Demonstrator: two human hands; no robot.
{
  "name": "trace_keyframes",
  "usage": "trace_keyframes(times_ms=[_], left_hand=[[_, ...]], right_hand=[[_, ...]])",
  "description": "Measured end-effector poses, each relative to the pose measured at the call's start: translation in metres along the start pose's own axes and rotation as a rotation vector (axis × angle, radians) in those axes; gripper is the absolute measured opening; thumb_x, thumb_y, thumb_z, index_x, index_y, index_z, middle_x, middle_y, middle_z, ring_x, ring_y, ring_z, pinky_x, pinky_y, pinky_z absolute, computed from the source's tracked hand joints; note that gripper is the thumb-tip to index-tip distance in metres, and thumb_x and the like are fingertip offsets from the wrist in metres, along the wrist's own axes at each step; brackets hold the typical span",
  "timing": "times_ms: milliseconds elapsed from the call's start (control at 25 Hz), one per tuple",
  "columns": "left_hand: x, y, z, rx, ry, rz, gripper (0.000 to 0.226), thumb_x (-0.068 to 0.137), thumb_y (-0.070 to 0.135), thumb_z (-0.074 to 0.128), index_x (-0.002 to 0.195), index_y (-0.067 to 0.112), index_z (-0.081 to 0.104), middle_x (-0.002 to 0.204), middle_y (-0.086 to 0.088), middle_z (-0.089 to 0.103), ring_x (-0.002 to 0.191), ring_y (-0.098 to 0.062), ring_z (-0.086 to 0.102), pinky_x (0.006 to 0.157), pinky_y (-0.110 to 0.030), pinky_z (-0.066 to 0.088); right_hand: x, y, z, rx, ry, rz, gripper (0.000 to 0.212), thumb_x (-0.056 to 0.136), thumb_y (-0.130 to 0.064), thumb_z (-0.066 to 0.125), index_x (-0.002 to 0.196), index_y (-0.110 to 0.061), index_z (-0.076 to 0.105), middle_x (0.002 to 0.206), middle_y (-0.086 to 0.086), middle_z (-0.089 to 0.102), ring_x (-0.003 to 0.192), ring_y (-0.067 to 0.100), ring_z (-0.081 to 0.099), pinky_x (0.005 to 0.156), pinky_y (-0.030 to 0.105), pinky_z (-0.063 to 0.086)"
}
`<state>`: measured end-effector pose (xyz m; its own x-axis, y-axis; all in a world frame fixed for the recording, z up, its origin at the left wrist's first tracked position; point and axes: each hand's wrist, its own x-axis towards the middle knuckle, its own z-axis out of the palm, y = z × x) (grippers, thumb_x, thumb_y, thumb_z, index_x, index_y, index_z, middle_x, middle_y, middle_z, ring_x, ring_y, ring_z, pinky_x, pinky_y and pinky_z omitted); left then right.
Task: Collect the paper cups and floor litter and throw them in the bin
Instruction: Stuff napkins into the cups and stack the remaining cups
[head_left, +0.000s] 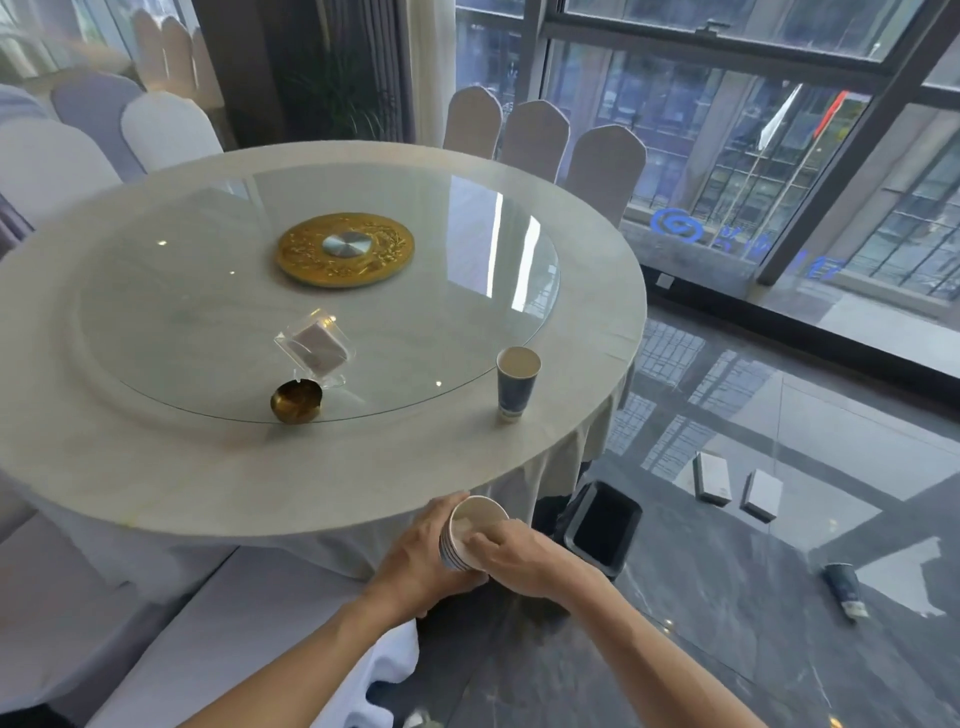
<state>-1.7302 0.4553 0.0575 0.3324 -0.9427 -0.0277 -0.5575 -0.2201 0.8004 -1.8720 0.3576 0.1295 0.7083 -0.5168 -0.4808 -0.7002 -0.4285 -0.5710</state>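
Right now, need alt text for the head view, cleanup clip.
Two hands, left hand and right hand, hold a stack of paper cups beside a round table. One paper cup stands on the table; a black bin, two small boxes and a fallen cup are on the floor.

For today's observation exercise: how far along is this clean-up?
Done: several cups already nested into a stack of paper cups, held by the left hand and right hand. Left: the upright cup on the table, the fallen cup and two flat boxes on the floor; nothing visibly binned in the bin.
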Motion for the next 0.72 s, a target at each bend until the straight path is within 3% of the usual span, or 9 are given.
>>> trace_keyframes(times_ms=[120,200,320,440,560,640,720], left_hand=[[0.029,0.001,0.005,-0.027,0.039,-0.009,0.089,0.056,0.051,0.091,0.125,0.071,0.038,0.127,0.034,0.053,0.114,0.017,0.054,0.092,-0.015,0.050],[0.052,-0.002,0.006,-0.052,0.066,-0.018,0.087,0.058,0.054,0.091,0.129,0.063,0.042,0.129,0.031,0.056,0.117,0.012,0.057,0.096,-0.022,0.053],[0.105,-0.006,-0.003,-0.112,0.102,-0.015,0.089,0.057,0.062,0.089,0.135,0.046,0.050,0.129,0.025,0.060,0.115,0.000,0.064,0.096,-0.034,0.057],[0.165,-0.004,-0.017,-0.150,0.164,0.031,0.091,0.059,0.062,0.092,0.137,0.041,0.051,0.129,0.023,0.060,0.114,-0.001,0.063,0.093,-0.028,0.057],[0.216,0.002,-0.037,-0.222,0.208,0.034,0.096,0.058,0.069,0.089,0.140,0.036,0.051,0.131,0.022,0.060,0.115,-0.003,0.063,0.090,-0.019,0.055],[0.241,0.009,-0.049,-0.261,0.235,0.053,0.095,0.059,0.076,0.085,0.139,0.036,0.052,0.131,0.021,0.061,0.115,-0.005,0.064,0.086,-0.011,0.053],[0.265,0.017,-0.059,-0.294,0.250,0.062,0.091,0.062,0.067,0.088,0.139,0.033,0.053,0.131,0.018,0.062,0.117,-0.009,0.065,0.086,-0.010,0.053]], right_hand=[[0.024,0.017,-0.028,-0.002,0.291,-0.046,0.032,0.101,-0.028,0.047,0.097,-0.006,0.069,0.094,0.011,0.075,0.086,0.029,0.069,0.077,0.043,0.057],[0.047,0.031,-0.050,0.091,0.466,-0.024,0.028,0.100,-0.027,0.052,0.108,-0.010,0.072,0.104,0.007,0.077,0.094,0.025,0.071,0.086,0.045,0.058],[0.094,0.059,-0.089,0.235,0.608,0.058,0.035,0.098,-0.032,0.061,0.132,-0.021,0.061,0.119,-0.003,0.070,0.111,0.015,0.065,0.095,0.036,0.055],[0.146,0.094,-0.121,0.288,0.612,0.130,0.062,0.091,-0.039,0.070,0.145,-0.020,0.047,0.136,0.000,0.061,0.125,0.014,0.057,0.103,0.038,0.051],[0.192,0.119,-0.137,0.320,0.514,0.200,0.094,0.082,-0.045,0.079,0.156,-0.018,0.029,0.156,0.003,0.043,0.140,0.019,0.045,0.114,0.043,0.044],[0.214,0.130,-0.138,0.338,0.447,0.203,0.110,0.075,-0.050,0.084,0.160,-0.018,0.021,0.163,0.004,0.033,0.146,0.022,0.038,0.118,0.045,0.040],[0.234,0.134,-0.135,0.365,0.411,0.184,0.115,0.070,-0.052,0.087,0.159,-0.024,0.021,0.161,0.001,0.034,0.145,0.019,0.039,0.117,0.040,0.040]])
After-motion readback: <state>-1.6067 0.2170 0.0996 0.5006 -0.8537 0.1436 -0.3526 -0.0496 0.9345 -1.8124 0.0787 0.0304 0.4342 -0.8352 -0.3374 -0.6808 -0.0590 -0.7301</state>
